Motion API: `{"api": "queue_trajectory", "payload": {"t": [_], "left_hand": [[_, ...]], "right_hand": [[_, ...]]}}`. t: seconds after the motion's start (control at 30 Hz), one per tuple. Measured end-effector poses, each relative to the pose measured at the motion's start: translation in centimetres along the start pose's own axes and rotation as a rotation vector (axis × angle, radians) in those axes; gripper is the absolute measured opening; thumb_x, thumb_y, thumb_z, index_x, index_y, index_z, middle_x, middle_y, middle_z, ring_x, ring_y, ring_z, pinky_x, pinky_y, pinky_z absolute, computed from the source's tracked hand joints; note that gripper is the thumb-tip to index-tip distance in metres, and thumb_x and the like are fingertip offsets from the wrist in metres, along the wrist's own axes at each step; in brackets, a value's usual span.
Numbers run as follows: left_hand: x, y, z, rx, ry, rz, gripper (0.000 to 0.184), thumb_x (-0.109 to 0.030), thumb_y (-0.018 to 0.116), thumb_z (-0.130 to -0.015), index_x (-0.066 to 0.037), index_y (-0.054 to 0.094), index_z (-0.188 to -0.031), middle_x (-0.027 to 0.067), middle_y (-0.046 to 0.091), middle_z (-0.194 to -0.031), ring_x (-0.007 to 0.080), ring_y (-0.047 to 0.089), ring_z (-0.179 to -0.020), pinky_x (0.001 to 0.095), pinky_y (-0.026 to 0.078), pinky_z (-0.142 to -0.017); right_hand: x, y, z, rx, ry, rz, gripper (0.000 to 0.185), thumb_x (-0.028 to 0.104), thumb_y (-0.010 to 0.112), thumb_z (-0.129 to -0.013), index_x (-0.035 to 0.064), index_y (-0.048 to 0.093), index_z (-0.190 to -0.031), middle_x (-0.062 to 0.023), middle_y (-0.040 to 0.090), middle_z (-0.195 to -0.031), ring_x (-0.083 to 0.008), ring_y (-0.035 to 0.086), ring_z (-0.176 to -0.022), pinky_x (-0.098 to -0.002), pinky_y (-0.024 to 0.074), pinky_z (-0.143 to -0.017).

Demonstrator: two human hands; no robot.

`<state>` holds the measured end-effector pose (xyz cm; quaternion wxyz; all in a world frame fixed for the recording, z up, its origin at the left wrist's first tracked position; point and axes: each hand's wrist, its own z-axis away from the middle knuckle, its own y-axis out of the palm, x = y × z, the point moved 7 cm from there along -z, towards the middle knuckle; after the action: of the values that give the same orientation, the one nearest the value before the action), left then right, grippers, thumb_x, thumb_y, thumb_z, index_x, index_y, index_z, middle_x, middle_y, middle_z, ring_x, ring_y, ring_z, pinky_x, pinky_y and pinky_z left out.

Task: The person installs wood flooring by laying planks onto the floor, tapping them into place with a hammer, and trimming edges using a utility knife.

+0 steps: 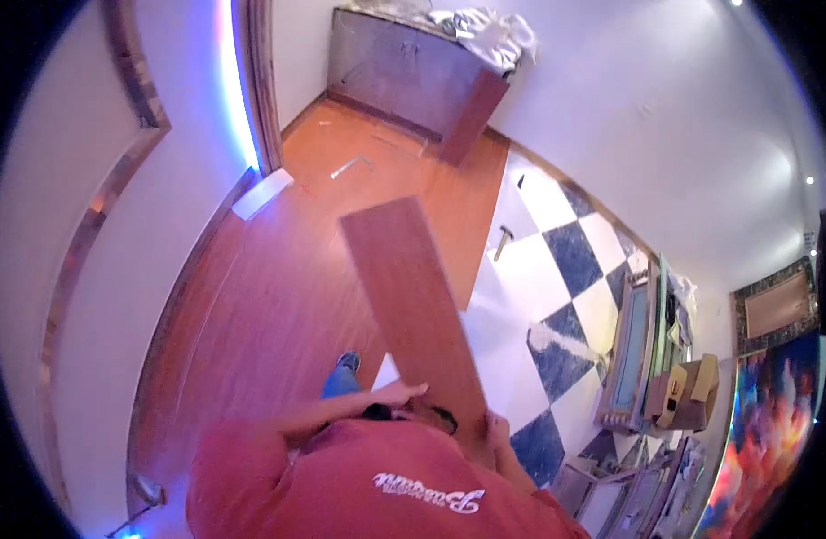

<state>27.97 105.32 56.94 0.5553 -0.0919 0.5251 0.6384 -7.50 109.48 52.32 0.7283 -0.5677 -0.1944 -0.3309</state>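
Note:
A reddish-brown floor plank (413,287) is held in front of my body, its long side running away from me. My left hand (399,393) grips its left edge near the close end, thumb lying over the surface. On the opposite edge, my right hand (497,431) is closed round the board; its fingers are partly hidden. Beneath the plank, wood-look flooring (260,287) covers the left side and meets a black-and-white checkered floor (521,287) on the right.
A hammer (503,241) lies on the checkered floor. Farther off, a metal square (346,167) rests on the laid boards. Another plank (474,119) leans against a grey cabinet (386,63). Along the right wall stand framed panels (630,350) and a cardboard box (696,404).

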Motion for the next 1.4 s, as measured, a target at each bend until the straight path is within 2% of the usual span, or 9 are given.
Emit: {"api": "queue_trajectory", "payload": {"t": [0.2, 0.37, 0.53, 0.63, 0.8, 1.0, 1.07, 1.27, 1.4], "left_hand": [[-18.6, 3.3, -17.8, 0.316, -0.332, -0.210, 0.058, -0.040, 0.056, -0.110, 0.002, 0.051, -0.149, 0.0142, 0.064, -0.143, 0.0309, 0.065, -0.122, 0.0437, 0.056, -0.101], [-27.0, 1.0, -36.5, 0.466, -0.134, -0.653, 0.058, -0.041, 0.059, -0.107, 0.000, 0.055, -0.149, 0.0142, 0.065, -0.140, 0.0252, 0.071, -0.111, 0.0391, 0.058, -0.093], [-32.3, -8.9, -46.9, 0.212, -0.262, -0.631, 0.052, -0.032, 0.065, -0.103, 0.002, 0.060, -0.142, 0.0108, 0.073, -0.117, 0.0191, 0.072, -0.098, 0.0324, 0.058, -0.089], [-37.8, -12.8, -50.7, 0.074, -0.355, -0.678, 0.049, -0.028, 0.066, -0.103, 0.002, 0.060, -0.142, 0.0098, 0.073, -0.114, 0.0169, 0.070, -0.092, 0.0311, 0.057, -0.084], [-41.2, -15.6, -64.2, 0.060, -0.388, -0.736, 0.047, -0.029, 0.066, -0.102, 0.003, 0.064, -0.136, 0.0109, 0.073, -0.113, 0.0159, 0.068, -0.095, 0.0304, 0.055, -0.084], [-46.6, -10.0, -87.8, 0.532, -0.171, -1.011, 0.052, -0.033, 0.071, -0.095, 0.004, 0.066, -0.131, 0.0160, 0.073, -0.114, 0.0261, 0.069, -0.101, 0.0366, 0.054, -0.090], [-45.9, -9.3, -92.1, 0.806, -0.498, -1.305, 0.058, -0.039, 0.072, -0.094, 0.003, 0.066, -0.133, 0.0214, 0.072, -0.123, 0.0318, 0.070, -0.111, 0.0410, 0.054, -0.098], [-39.4, -12.7, -102.3, 1.032, -0.607, -1.444, 0.095, -0.064, 0.074, -0.087, 0.005, 0.051, -0.149, 0.0289, 0.055, -0.150, 0.0426, 0.054, -0.139, 0.0461, 0.043, -0.116], [-40.6, -10.5, -110.3, 1.150, -0.791, -1.463, 0.089, -0.059, 0.076, -0.086, 0.004, 0.056, -0.145, 0.0273, 0.058, -0.148, 0.0415, 0.056, -0.136, 0.0452, 0.044, -0.115]], "right_hand": [[2.6, -4.5, -14.3, -0.085, 0.376, -0.177, 0.062, 0.049, 0.044, -0.112, -0.0044, 0.075, -0.101, -0.0076, 0.073, -0.090, -0.0173, 0.064, -0.083, -0.0403, 0.0513, -0.073], [1.3, -6.2, -26.8, -0.428, 0.482, -0.359, 0.086, 0.065, 0.040, -0.108, -0.0117, 0.074, -0.095, -0.0247, 0.073, -0.083, -0.0260, 0.070, -0.084, -0.0465, 0.0528, -0.073], [0.0, -10.3, -40.2, -0.359, 0.770, -0.015, 0.096, 0.070, 0.032, -0.107, -0.0171, 0.071, -0.101, -0.0392, 0.070, -0.098, -0.0527, 0.069, -0.098, -0.0580, 0.0508, -0.084], [1.5, -14.3, -46.2, -0.450, 0.814, 0.014, 0.091, 0.068, 0.034, -0.106, -0.0129, 0.074, -0.101, -0.0396, 0.070, -0.100, -0.0527, 0.069, -0.103, -0.0557, 0.0512, -0.089], [1.4, -19.3, -55.5, -0.411, 0.964, 0.100, 0.091, 0.069, 0.034, -0.105, -0.0136, 0.074, -0.104, -0.0392, 0.070, -0.105, -0.0531, 0.069, -0.106, -0.0552, 0.0522, -0.093], [6.3, -17.2, -61.4, -0.331, 1.248, 0.078, 0.094, 0.070, 0.030, -0.105, -0.0131, 0.074, -0.104, -0.0380, 0.070, -0.109, -0.0520, 0.068, -0.110, -0.0568, 0.0523, -0.094], [6.0, -17.8, -62.8, -0.333, 1.333, 0.144, 0.095, 0.069, 0.028, -0.106, -0.0126, 0.075, -0.098, -0.0375, 0.071, -0.102, -0.0523, 0.069, -0.106, -0.0578, 0.0520, -0.091], [9.6, -20.5, -72.3, -0.412, 1.439, -0.065, 0.098, 0.072, 0.030, -0.105, -0.0155, 0.073, -0.095, -0.0381, 0.071, -0.099, -0.0537, 0.068, -0.102, -0.0583, 0.0497, -0.092], [3.0, -20.5, -80.1, -0.335, 1.434, -0.045, 0.097, 0.072, 0.030, -0.105, -0.0147, 0.072, -0.093, -0.0361, 0.072, -0.095, -0.0523, 0.068, -0.095, -0.0583, 0.0495, -0.087]]}}
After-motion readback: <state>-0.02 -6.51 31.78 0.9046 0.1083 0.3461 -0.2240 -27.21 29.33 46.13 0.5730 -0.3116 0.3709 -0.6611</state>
